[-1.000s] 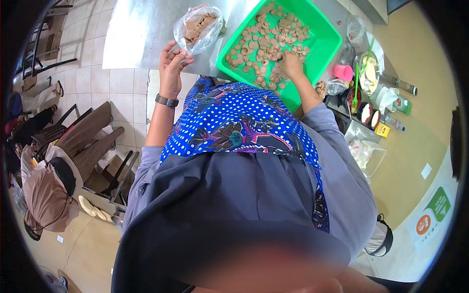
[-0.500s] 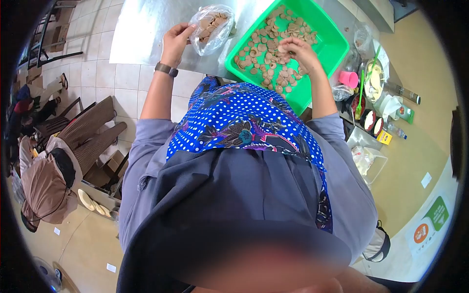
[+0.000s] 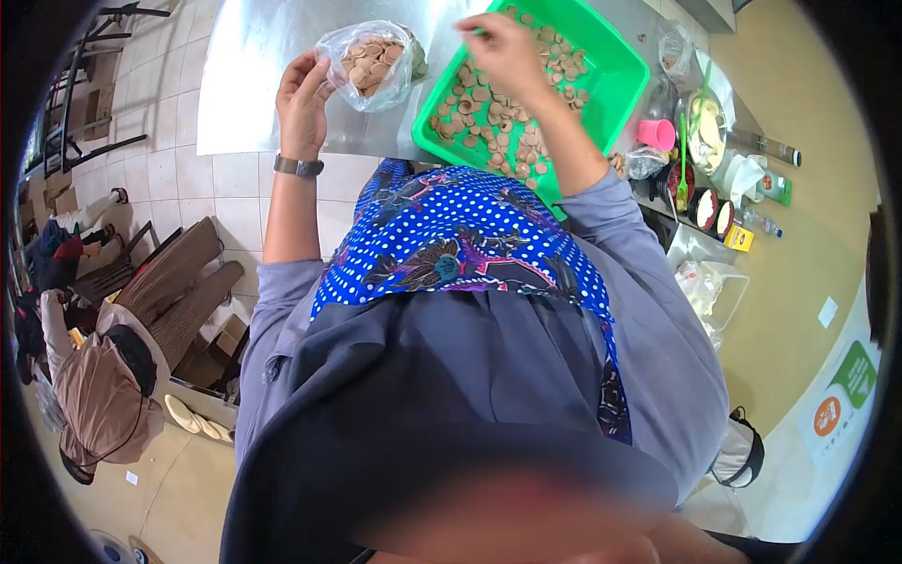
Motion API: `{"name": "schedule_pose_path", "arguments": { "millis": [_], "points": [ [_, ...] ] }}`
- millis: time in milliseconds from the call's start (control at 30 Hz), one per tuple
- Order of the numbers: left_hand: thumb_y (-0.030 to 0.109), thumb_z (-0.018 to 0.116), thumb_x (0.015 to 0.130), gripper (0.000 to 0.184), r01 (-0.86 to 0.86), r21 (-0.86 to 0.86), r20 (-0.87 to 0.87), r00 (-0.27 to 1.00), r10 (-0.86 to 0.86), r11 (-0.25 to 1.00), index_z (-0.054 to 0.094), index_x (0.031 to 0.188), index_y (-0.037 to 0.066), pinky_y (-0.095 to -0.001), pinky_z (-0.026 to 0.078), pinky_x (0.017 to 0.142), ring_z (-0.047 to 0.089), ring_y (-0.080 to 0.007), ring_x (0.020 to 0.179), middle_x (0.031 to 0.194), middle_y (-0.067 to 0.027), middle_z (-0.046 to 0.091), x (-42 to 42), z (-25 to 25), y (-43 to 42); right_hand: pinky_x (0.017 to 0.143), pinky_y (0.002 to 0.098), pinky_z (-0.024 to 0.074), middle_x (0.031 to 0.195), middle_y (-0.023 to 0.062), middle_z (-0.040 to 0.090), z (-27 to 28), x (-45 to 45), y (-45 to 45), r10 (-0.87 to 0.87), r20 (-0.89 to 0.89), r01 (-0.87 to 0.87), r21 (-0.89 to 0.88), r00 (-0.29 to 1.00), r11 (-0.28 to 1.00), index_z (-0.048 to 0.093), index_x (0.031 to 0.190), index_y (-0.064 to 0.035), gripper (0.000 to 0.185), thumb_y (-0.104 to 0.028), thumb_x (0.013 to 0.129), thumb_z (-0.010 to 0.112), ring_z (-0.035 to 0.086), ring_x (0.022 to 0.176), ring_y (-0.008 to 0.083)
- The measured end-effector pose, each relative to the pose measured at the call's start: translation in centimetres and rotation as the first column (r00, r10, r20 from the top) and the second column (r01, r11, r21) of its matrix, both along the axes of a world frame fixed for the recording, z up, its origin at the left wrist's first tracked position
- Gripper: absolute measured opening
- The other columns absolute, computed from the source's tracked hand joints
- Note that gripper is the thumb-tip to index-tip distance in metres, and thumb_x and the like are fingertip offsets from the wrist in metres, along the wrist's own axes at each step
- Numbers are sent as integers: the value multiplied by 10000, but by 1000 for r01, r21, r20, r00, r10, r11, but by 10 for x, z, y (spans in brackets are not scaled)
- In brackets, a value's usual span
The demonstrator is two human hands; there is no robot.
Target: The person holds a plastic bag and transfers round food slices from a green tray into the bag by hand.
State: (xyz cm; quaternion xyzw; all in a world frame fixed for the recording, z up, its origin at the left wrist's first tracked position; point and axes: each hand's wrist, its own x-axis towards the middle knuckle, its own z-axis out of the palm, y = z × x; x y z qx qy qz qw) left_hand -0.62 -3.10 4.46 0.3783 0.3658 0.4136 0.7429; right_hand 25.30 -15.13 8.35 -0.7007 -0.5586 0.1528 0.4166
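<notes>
A clear plastic bag (image 3: 402,77) partly filled with round brown discs (image 3: 368,68) rests on the metal table. My left hand (image 3: 303,105) grips the bag's left rim between thumb and fingers. To the right stands a green tray (image 3: 611,85) with many more loose brown discs (image 3: 489,117) scattered over its bottom. Above the tray's far left part is my right hand (image 3: 507,54), blurred by motion, its fingers drawn together and pointing toward the bag. What those fingers hold cannot be made out.
The shiny metal table (image 3: 254,85) runs under the bag and tray. Right of the tray are a pink cup (image 3: 656,134), a bowl with a green utensil (image 3: 707,132), a yellow box (image 3: 739,237) and a small bottle (image 3: 763,224). A person (image 3: 108,385) is at the far left.
My right hand has moved from the discs in the tray's middle up and left toward the bag. My left hand stays on the bag's rim. The whole view has shifted slightly.
</notes>
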Motion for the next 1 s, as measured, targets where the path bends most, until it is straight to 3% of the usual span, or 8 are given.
{"name": "schedule_pose_path", "arguments": {
  "millis": [200, 400, 467, 567, 600, 667, 867, 1000],
  "points": [
    [101, 562, 884, 440, 0, -146, -20, 1000, -3, 989, 399, 1288, 39, -380, 459, 896, 520, -174, 1009, 1150, -89, 495, -23, -2, -39, 753, 369, 504, 847, 96, 655, -116, 137, -69, -358, 122, 378, -271, 926, 885, 690, 897, -105, 170, -167, 752, 626, 637, 819, 266],
    [91, 622, 853, 366, 63, -255, -38, 996, -75, 965, 454, 1175, 47, -424, 524, 836, 541, -134, 897, 1042, -49, 523, -22, -4, -68, 776, 373, 495, 984, 106, 657, -130, 130, -86, -100, 365, 211, -279, 926, 937, 686, 925, -114, 188, -153, 752, 622, 634, 837, 287],
    [78, 623, 852, 282, 100, -278, -32, 993, -113, 956, 501, 1105, 49, -406, 537, 807, 560, -132, 846, 968, -34, 551, -22, -9, -70, 776, 393, 495, 1069, 125, 638, -118, 130, -88, 76, -100, -124, -681, 992, 722, 678, 971, -102, 222, -178, 767, 631, 630, 845, 304],
    [81, 628, 851, 203, 89, -264, -51, 993, -107, 960, 541, 1033, 58, -393, 540, 797, 573, -134, 816, 912, -24, 567, -21, -5, -69, 774, 416, 501, 1062, 126, 641, -102, 141, -94, 203, 56, -53, -866, 978, 496, 680, 981, -94, 239, -225, 800, 595, 625, 868, 330],
    [81, 628, 851, 203, 88, -264, -52, 993, -105, 960, 541, 1033, 58, -393, 540, 797, 573, -134, 816, 912, -24, 567, -22, -6, -69, 774, 416, 501, 1062, 126, 641, -102, 143, -91, 204, 56, -54, -866, 977, 497, 680, 981, -94, 239, -225, 800, 595, 625, 868, 330],
    [86, 631, 850, 176, 88, -251, -65, 992, -108, 964, 554, 1005, 57, -379, 539, 789, 581, -135, 811, 911, -22, 573, -25, -8, -68, 785, 433, 504, 1000, 140, 659, -99, 146, -86, -5, 477, 391, -714, 879, 580, 691, 943, -82, 260, -262, 827, 545, 622, 909, 331],
    [77, 633, 845, 189, 77, -249, -49, 995, -92, 966, 563, 1015, 33, -340, 540, 757, 610, -157, 821, 927, -64, 612, -23, -5, -69, 811, 384, 488, 891, 85, 682, -130, 146, -50, -345, 630, 634, -315, 696, 706, 702, 964, -188, 266, -181, 762, 529, 635, 871, 299],
    [81, 631, 848, 196, 76, -243, -50, 995, -90, 967, 560, 1023, 33, -343, 538, 764, 612, -160, 830, 936, -70, 611, -26, -6, -70, 858, 377, 479, 985, 128, 663, -117, 140, -43, -194, 305, 324, -469, 932, 822, 698, 924, -109, 214, -176, 792, 543, 618, 942, 316]
  ]
}}
